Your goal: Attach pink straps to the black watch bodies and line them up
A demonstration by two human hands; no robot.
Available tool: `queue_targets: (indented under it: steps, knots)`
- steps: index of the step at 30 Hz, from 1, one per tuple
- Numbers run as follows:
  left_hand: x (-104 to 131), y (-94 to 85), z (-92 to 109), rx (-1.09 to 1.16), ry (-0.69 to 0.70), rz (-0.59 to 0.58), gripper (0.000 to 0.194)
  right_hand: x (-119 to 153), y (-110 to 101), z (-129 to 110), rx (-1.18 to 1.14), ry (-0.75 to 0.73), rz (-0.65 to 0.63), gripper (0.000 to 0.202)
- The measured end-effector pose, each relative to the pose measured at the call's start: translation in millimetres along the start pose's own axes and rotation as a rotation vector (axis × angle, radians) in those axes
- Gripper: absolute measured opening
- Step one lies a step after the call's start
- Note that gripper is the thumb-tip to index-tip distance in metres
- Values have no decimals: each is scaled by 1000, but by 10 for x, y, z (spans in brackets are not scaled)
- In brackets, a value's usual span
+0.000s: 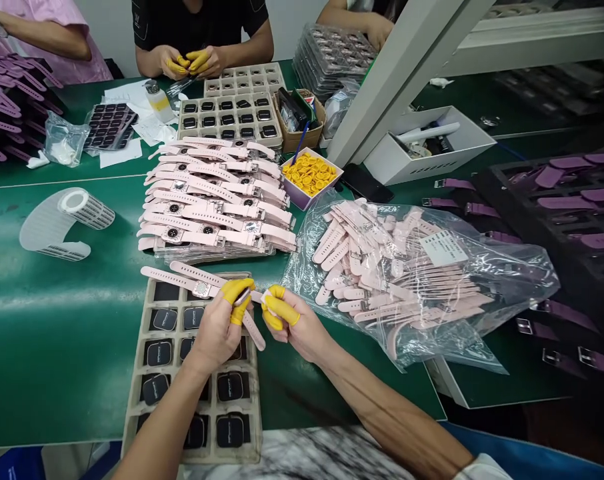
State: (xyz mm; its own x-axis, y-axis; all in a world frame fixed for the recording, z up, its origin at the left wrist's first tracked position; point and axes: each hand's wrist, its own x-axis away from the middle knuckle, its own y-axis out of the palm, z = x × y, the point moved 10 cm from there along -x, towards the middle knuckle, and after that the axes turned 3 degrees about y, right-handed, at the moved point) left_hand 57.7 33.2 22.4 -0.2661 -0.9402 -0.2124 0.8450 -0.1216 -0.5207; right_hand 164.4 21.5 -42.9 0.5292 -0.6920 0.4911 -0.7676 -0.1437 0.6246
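Note:
Yellow finger cots cover some fingertips of both hands. My left hand [223,327] is closed on a smartwatch [241,297], tilted on edge, with a pink strap [255,331] hanging down beside it. My right hand [292,319], just to the right, pinches a pale pink strap end near the watch; the fingers hide most of it. Under my left hand lies a beige compartment tray [255,400] of square watch cases with dark screens. Across its far edge rests another watch with pink straps [202,289].
Beyond the tray rises a stack of pink-strapped watches [212,200]. A clear bag of pink straps [407,267] lies right, near a box of yellow finger cots [309,175]. A curled plastic roll [65,223] stands left. A co-worker's hands [192,61] work across the table.

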Motion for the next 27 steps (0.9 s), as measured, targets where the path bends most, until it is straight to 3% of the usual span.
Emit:
queue_targets:
  steps: [5, 12, 18, 24, 27]
  knots:
    - [15, 130, 68, -54, 107, -121, 47, 9, 161, 38, 48, -17, -131, 31]
    - [20, 121, 86, -108, 123, -81, 52, -10, 150, 61, -100, 4, -94, 29]
    - [18, 171, 126, -108, 83, -212, 50, -10, 83, 117, -183, 85, -38, 33]
    - [52, 189, 106, -353, 150, -256, 48, -26, 75, 134, -72, 102, -24, 35]
    - [66, 165, 32, -236, 94, -278, 46, -39, 70, 137, -49, 91, -20, 35]
